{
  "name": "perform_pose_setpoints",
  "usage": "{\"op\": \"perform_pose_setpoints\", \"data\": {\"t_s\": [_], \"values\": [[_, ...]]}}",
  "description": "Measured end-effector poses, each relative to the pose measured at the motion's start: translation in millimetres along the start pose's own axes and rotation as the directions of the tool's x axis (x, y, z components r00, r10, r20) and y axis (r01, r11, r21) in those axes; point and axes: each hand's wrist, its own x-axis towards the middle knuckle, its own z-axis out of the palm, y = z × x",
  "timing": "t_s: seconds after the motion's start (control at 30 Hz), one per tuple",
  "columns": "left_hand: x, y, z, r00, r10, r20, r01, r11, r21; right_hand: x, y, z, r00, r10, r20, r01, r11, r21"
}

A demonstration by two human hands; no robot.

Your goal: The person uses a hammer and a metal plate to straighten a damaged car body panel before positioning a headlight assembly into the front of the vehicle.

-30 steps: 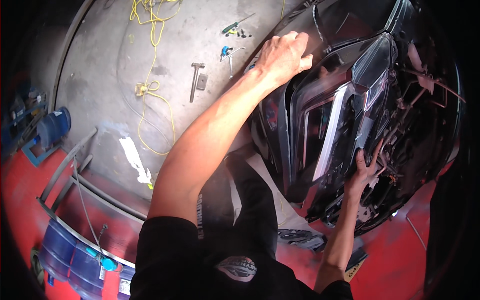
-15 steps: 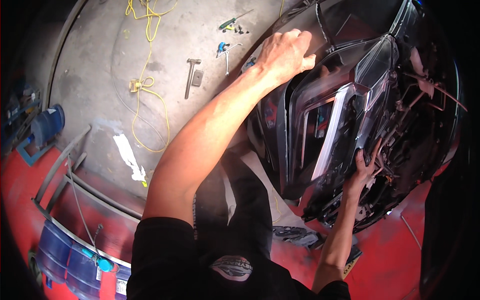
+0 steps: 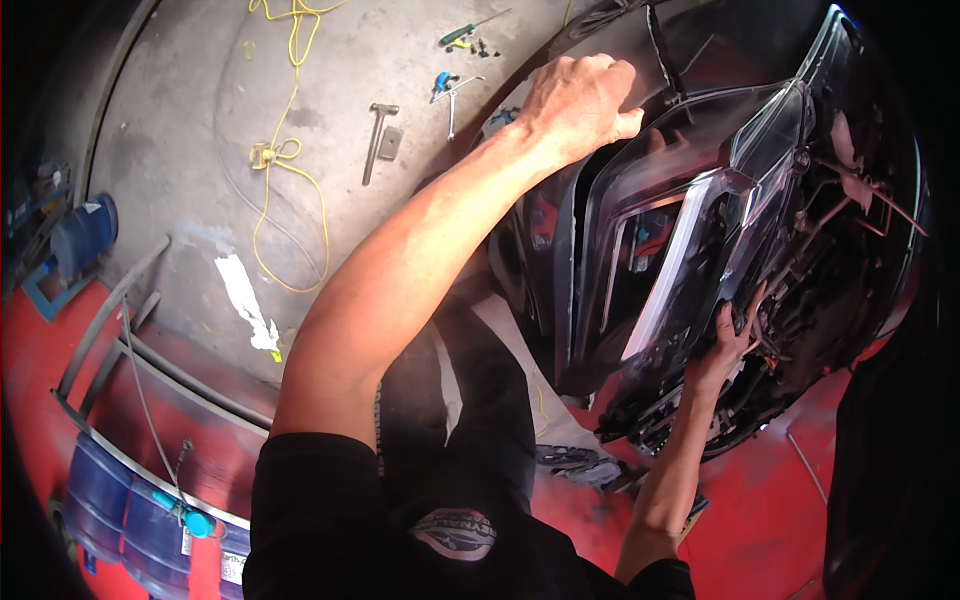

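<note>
The front corner of a black car fills the right side, with a glossy front bumper cover (image 3: 590,240) and a pale upright light strip (image 3: 668,270) set in it. At the far edge of the cover, near the seam with the fender, my left hand (image 3: 580,105) is closed, its fingers curled down against the panel and the thumb out to the side. My right hand (image 3: 722,345) reaches to the cover's inner edge, beside the exposed front structure (image 3: 800,260). Its thumb and a finger show apart around that edge; the other fingertips are hidden.
On the concrete floor lie a hammer (image 3: 378,143), a small metal block (image 3: 391,143), a blue-ended tool (image 3: 443,86), a screwdriver (image 3: 470,30) with small clips, and a yellow cord (image 3: 325,230). A rack (image 3: 130,470) with blue water jugs stands at lower left.
The view has shifted slightly, so the floor things sit a little further left and the car a little further right. Both hands keep their places on the bumper cover.
</note>
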Motion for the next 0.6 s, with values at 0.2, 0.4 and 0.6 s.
{"op": "perform_pose_setpoints", "data": {"t_s": [0.2, 0.4, 0.6], "values": [[-0.2, -0.2, 0.1, 1.0, 0.02, -0.023, -0.019, 1.0, 0.018, 4.7, 8.8, -7.3, 0.995, 0.04, 0.096, -0.051, 0.993, 0.108], [0.1, 1.0, -0.3, 1.0, 0.013, -0.012, -0.013, 1.0, -0.002, 8.5, 11.8, -11.8, 0.996, -0.005, 0.088, 0.005, 1.0, 0.001], [-1.8, 8.7, -4.0, 1.0, -0.003, -0.005, 0.003, 1.0, 0.011, 6.8, 3.2, -5.0, 0.995, -0.001, 0.104, -0.001, 1.0, 0.015]]}}
